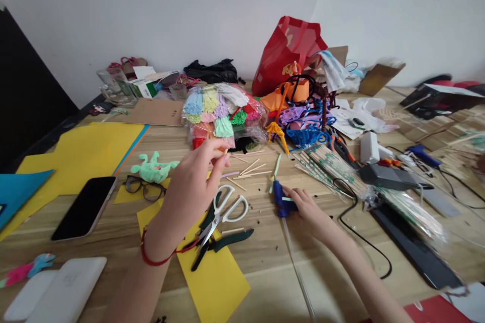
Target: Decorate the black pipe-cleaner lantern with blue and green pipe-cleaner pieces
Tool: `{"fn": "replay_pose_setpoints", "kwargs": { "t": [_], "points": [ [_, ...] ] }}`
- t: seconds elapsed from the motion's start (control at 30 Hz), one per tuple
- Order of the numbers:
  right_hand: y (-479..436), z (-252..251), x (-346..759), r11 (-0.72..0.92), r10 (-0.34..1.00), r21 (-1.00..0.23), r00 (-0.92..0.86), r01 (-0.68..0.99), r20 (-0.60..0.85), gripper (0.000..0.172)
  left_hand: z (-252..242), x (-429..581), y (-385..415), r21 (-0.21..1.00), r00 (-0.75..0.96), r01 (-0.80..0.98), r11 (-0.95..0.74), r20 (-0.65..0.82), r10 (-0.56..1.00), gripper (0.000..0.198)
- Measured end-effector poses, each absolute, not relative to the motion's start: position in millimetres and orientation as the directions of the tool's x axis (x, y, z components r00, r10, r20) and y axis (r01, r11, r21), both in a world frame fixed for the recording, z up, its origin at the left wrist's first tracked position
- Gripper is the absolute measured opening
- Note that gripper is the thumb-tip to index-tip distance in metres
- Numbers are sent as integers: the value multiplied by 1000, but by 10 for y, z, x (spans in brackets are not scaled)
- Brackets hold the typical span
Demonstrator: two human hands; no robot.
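Observation:
My left hand is raised over the table with thumb and fingers pinched together. Only a small pale tip shows between them, too little to name. Fingers of my right hand close on the handle of a blue glue gun, which lies on the table. A long clear glue stick runs out of its back toward me. White-handled scissors lie beside my left wrist, over dark-handled pliers and yellow paper. Thin wooden sticks are scattered beyond the scissors.
Bagged coloured pipe cleaners and a red bag stand at the back. A phone, glasses and a green pipe-cleaner figure lie left. Packed wooden sticks and a black cable are right.

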State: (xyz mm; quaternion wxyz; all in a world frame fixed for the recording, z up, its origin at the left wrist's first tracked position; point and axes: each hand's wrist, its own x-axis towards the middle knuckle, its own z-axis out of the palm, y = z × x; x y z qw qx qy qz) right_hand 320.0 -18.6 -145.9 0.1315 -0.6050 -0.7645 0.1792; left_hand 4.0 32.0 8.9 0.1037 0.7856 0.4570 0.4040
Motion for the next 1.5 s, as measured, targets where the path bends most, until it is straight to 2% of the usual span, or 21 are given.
{"fn": "replay_pose_setpoints", "kwargs": {
  "t": [0.17, 0.3, 0.47, 0.63, 0.87, 1.0, 1.1, 1.2, 1.37, 1.5],
  "points": [
    [-209, -1469, 3555, 141, 990, -453, -131, 880, 54, 79, 94, 45, 304, 535, 267, 616, -578, 549, 792, 16],
    [-268, -1446, 3611, 161, 987, -512, -134, 844, 89, 73, 104, 43, 289, 548, 265, 607, -576, 544, 796, 15],
    [-352, -1395, 3532, 211, 977, -609, -172, 765, 124, 67, -16, 153, 325, 622, 353, 584, -522, 385, 853, 10],
    [-352, -1384, 3560, 204, 979, -634, -154, 746, 135, 64, -160, 256, 380, 539, 431, 645, -541, 328, 841, 13],
    [-296, -1440, 3374, 253, 959, -617, -275, 745, 62, 65, -141, 196, 408, 529, 425, 664, -529, 315, 849, 13],
    [-233, -1234, 3238, 277, 951, -612, -301, 741, 66, 65, -101, 183, 402, 540, 403, 659, -524, 335, 851, 13],
    [-148, -854, 3040, 337, 929, -624, -355, 705, 101, 50, -61, 176, 381, 607, 355, 603, -518, 377, 855, 14],
    [-16, -380, 2683, 453, 882, -661, -410, 598, 233, 34, -10, 154, 351, 714, 292, 484, -506, 413, 863, 8],
    [160, 194, 1981, 588, 808, -688, -337, 426, 483, 35, 101, 58, 282, 822, 128, 312, -477, 461, 878, 4],
    [155, 237, 1657, 482, 873, -856, -190, 187, 449, 32, 233, -33, 176, 891, 8, 177, -419, 424, 905, 4]
  ]
}}
